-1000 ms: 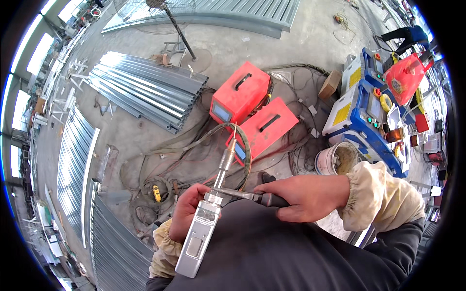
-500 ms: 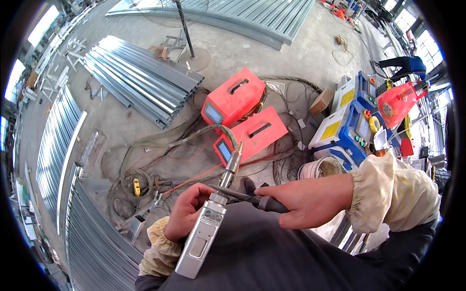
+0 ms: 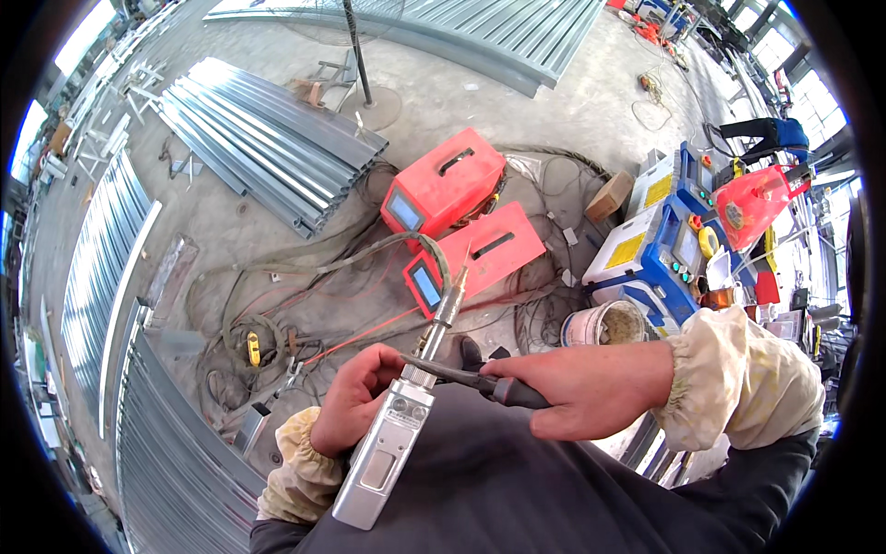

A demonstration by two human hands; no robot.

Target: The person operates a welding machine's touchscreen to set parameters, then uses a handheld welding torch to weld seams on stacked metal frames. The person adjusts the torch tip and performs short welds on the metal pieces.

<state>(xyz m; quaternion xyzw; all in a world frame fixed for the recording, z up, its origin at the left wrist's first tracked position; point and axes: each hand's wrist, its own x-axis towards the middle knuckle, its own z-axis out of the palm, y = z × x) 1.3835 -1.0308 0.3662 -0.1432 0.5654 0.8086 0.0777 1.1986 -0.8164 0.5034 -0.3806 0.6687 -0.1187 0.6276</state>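
A silver handheld welding gun [image 3: 383, 462] lies slanted over my lap, its brass-coloured nozzle tip [image 3: 460, 280] pointing up and away. My left hand [image 3: 349, 404] is closed around the gun from the left, just above its square body; part of the fingers is hidden behind it. My right hand [image 3: 595, 388] grips the dark handles of a pair of pliers [image 3: 509, 391]. The jaws of the pliers lie across the threaded collar [image 3: 418, 375] of the gun, close to my left fingers. Whether they bite on it I cannot tell.
Two red machine boxes [image 3: 503, 254] stand ahead among hoses and cables. To the right are blue-and-white machines [image 3: 637, 245], a bucket [image 3: 583, 328] and a red bag [image 3: 749, 208]. Stacks of metal profiles [image 3: 268, 138] lie left and ahead. A person [image 3: 775, 136] bends over at far right.
The whole view has shifted slightly. Both hands keep their hold on the gun and the pliers, with almost no change in their position.
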